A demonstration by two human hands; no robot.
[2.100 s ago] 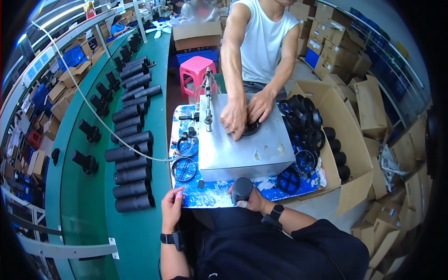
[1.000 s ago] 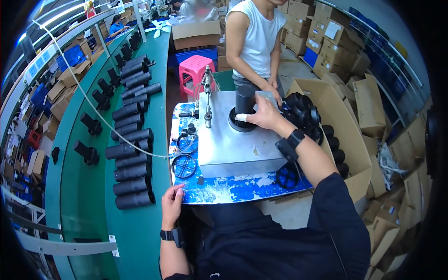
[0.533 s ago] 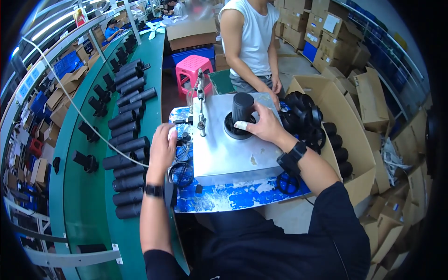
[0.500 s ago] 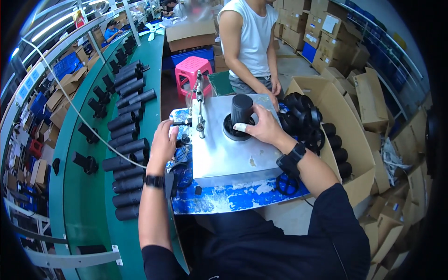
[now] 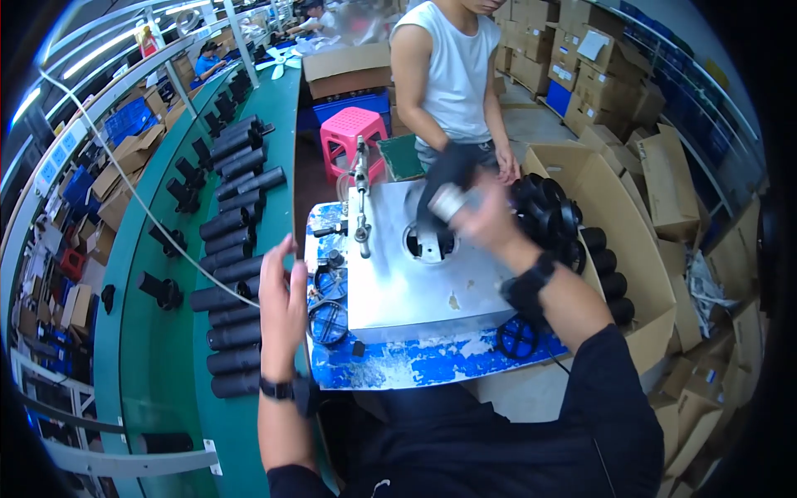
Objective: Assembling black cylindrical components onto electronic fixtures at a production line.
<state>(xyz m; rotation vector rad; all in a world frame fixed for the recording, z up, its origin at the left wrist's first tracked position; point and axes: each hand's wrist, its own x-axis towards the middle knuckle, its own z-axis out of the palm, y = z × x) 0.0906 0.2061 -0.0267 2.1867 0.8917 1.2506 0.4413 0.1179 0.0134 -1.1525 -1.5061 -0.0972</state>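
My right hand (image 5: 486,220) is closed on a black cylindrical part (image 5: 451,178), blurred by motion and tilted above the metal box fixture (image 5: 382,286). Below it, the round socket (image 5: 429,244) in the fixture's top is uncovered, showing a metal piece inside. My left hand (image 5: 284,290) is open and holds nothing, its fingers pointing up over the edge between the green bench and the blue table. A metal clamp cylinder (image 5: 361,195) with a black-gripped lever (image 5: 330,229) stands at the fixture's left side.
Black tubes (image 5: 237,338) lie in rows on the green bench (image 5: 187,365) to my left. Round black parts (image 5: 548,212) are piled right of the fixture, beside an open carton (image 5: 643,274). Round black pieces (image 5: 328,322) rest on the blue table (image 5: 398,369). Across stands a person in white (image 5: 452,75).
My right hand has lifted the black cylindrical part out of the socket and tilted it. My left hand has left the lever and come nearer to me.
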